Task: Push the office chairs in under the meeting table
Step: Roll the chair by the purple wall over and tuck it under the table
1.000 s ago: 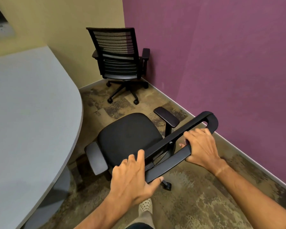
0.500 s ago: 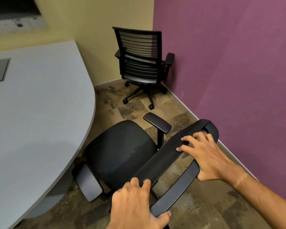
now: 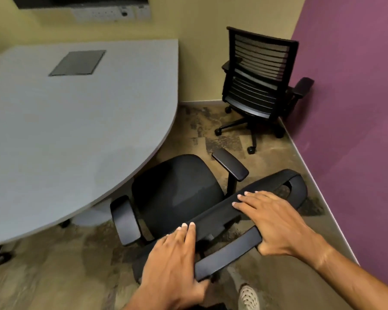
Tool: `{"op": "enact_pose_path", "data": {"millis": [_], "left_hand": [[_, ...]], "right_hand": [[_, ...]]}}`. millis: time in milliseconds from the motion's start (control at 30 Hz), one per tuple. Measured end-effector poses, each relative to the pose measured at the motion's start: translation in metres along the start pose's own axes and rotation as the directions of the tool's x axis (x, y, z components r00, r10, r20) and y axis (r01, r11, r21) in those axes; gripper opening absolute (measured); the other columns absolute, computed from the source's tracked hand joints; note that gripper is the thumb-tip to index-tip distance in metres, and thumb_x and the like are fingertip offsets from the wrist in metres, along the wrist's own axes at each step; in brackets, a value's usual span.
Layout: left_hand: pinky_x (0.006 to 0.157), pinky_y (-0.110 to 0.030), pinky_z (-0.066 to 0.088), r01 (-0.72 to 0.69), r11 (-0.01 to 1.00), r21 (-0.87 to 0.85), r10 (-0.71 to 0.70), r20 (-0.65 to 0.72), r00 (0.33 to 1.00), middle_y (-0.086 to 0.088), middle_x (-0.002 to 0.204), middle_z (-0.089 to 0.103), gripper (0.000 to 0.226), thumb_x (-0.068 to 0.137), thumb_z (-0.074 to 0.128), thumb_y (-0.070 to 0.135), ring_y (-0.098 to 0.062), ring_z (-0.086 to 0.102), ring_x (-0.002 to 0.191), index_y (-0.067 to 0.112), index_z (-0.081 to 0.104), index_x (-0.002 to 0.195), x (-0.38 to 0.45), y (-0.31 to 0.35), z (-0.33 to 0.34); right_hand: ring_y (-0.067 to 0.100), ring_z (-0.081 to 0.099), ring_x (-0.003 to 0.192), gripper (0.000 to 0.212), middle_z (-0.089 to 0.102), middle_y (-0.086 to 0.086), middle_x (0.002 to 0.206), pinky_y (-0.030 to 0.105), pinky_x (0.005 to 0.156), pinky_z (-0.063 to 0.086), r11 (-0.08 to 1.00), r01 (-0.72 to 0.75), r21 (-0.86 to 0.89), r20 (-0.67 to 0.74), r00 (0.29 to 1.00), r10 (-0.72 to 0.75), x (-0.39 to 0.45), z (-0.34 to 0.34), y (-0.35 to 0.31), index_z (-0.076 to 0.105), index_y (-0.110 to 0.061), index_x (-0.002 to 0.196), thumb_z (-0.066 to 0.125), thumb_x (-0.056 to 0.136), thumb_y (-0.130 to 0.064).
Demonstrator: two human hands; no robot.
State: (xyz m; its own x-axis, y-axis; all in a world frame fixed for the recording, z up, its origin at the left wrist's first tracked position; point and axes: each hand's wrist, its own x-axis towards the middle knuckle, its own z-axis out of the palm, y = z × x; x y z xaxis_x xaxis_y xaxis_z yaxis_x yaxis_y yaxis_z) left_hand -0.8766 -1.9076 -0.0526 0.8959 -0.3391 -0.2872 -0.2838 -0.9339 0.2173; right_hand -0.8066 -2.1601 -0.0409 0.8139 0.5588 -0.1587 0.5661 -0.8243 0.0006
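A black office chair stands just in front of me, its seat edge touching the curved rim of the grey meeting table. My left hand grips the top of the chair's backrest near its left end. My right hand lies over the backrest's right part, fingers flat on top and thumb under the bar. A second black office chair with a slatted back stands apart in the far corner, facing away from the table.
A purple wall runs close along the right, a yellow wall behind. The table has a dark hatch in its top. A caster of the table base shows at lower left. My shoe is below the chair.
The near chair has rolled toward the table, its seat now at the table's rim. My view has swung left, showing more of the tabletop. Both hands stay on the backrest.
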Motion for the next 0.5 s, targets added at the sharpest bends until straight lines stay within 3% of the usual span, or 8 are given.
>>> {"op": "enact_pose_path", "data": {"millis": [100,233,500], "left_hand": [[0.113,-0.029,0.023,0.101,0.995,0.0,-0.101,-0.086,0.991,-0.002,0.157,0.027,0.106,0.065,0.042,0.068,-0.015,0.028,0.14,0.016,0.014,0.153,0.003,0.022,0.001],[0.098,-0.034,0.042,0.178,0.984,0.024,-0.172,-0.159,0.972,-0.009,0.139,0.053,0.099,0.057,0.043,0.06,-0.023,0.055,0.119,0.011,0.042,0.143,0.007,0.043,-0.002],[0.097,-0.034,0.043,0.256,0.963,0.08,-0.241,-0.163,0.957,-0.002,0.132,0.058,0.094,0.055,0.051,0.052,-0.021,0.058,0.113,0.014,0.043,0.141,0.015,0.06,-0.001]], "right_hand": [[0.024,0.064,0.112,0.093,0.067,0.008,0.123,0.037,0.099,0.045,0.999,0.054,0.007,-0.043,0.998,-0.053,0.002,-0.002,0.013,0.065,-0.016,0.12,0.06,0.032,-0.044],[0.029,0.061,0.112,0.087,0.066,0.011,0.122,0.041,0.097,0.047,0.993,0.114,0.019,-0.055,0.992,-0.112,0.004,-0.001,0.029,0.062,-0.012,0.122,0.058,0.04,-0.041],[0.025,0.06,0.11,0.08,0.066,0.005,0.118,0.041,0.098,0.045,0.985,0.169,-0.029,-0.081,0.982,-0.17,0.008,0.001,0.045,0.059,-0.016,0.122,0.052,0.048,-0.046]]}}
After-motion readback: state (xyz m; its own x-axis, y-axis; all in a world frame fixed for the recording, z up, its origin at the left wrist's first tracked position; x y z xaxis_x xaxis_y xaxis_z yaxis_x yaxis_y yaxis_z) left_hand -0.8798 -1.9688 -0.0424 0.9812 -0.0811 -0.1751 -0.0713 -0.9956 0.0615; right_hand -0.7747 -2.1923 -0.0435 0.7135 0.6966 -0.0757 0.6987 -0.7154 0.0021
